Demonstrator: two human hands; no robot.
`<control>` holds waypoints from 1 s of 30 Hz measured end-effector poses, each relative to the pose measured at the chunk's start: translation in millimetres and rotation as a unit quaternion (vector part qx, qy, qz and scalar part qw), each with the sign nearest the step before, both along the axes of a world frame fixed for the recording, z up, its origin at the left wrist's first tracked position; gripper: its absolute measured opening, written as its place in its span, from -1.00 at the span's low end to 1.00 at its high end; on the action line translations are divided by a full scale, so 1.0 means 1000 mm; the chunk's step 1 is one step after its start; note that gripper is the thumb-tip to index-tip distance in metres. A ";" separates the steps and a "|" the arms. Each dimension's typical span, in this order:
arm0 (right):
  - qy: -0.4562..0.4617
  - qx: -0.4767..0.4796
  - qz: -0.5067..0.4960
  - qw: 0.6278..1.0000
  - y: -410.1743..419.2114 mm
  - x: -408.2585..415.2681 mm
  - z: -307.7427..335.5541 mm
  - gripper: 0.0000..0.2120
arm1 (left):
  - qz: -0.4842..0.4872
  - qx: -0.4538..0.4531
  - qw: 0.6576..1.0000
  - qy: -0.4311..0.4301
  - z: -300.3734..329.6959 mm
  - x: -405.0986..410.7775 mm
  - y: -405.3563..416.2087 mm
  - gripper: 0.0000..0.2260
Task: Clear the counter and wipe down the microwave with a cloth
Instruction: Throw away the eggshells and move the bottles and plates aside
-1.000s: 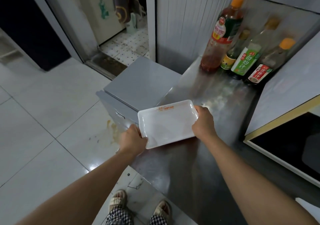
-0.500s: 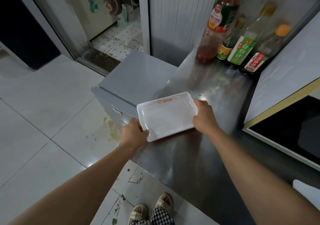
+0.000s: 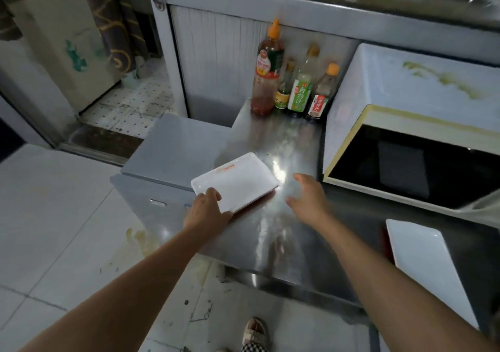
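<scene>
Right hand [image 3: 307,198] released; two trays [image 3: 238,182], four bottles [image 3: 299,92].

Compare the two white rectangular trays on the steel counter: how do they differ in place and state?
The white rectangular tray at the counter's left edge is held at its near corner by the left hand, and shows orange print on its far rim. The white rectangular tray at the counter's right lies untouched, with no print visible. The right hand hovers open between them. Both look empty.

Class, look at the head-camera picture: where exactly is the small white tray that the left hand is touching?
The white tray lies at the left end of the steel counter, overhanging the grey cabinet. The left hand holds its near corner; the microwave stands to its right.
</scene>
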State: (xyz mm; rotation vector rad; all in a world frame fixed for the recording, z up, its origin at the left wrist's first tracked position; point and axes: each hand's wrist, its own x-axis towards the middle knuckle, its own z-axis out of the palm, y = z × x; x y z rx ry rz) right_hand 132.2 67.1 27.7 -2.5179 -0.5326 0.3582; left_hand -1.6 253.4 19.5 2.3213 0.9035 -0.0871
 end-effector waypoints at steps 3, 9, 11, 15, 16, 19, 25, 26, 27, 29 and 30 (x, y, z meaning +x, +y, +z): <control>-0.012 -0.010 -0.034 0.999 -0.030 -0.017 0.015 -0.42 | -0.077 -0.017 0.997 0.009 0.012 0.005 -0.024 -0.59; -0.028 -0.034 -0.118 0.992 -0.109 -0.052 0.036 -0.42 | -0.207 -0.035 0.978 0.000 0.020 0.017 -0.087 -0.58; -0.019 -0.035 -0.155 0.987 -0.136 -0.060 0.040 -0.44 | -0.236 -0.045 0.971 0.003 0.022 0.023 -0.110 -0.59; -0.010 -0.024 -0.228 0.973 -0.186 -0.070 0.041 -0.45 | -0.297 -0.028 0.954 0.002 0.024 0.041 -0.156 -0.58; -0.010 -0.019 -0.242 0.970 -0.198 -0.071 0.041 -0.45 | -0.310 -0.028 0.950 -0.001 0.024 0.047 -0.168 -0.58; -0.007 -0.011 -0.273 0.962 -0.233 -0.068 0.037 -0.46 | -0.336 -0.029 0.941 0.001 0.021 0.064 -0.205 -0.60; 0.025 0.000 -0.316 0.949 -0.296 -0.062 0.018 -0.49 | -0.374 -0.005 0.927 0.018 0.006 0.101 -0.271 -0.60; 0.031 0.007 -0.323 0.946 -0.304 -0.062 0.013 -0.50 | -0.372 0.000 0.928 0.021 0.004 0.109 -0.279 -0.59; 0.037 0.014 -0.328 0.944 -0.311 -0.061 0.008 -0.51 | -0.370 0.005 0.929 0.026 0.003 0.116 -0.286 -0.57; 0.041 0.020 -0.334 0.941 -0.324 -0.059 -0.001 -0.51 | -0.374 0.024 0.926 0.035 -0.001 0.133 -0.298 -0.54; 0.045 0.016 -0.336 0.941 -0.330 -0.058 -0.006 -0.50 | -0.378 0.034 0.924 0.039 -0.003 0.141 -0.303 -0.53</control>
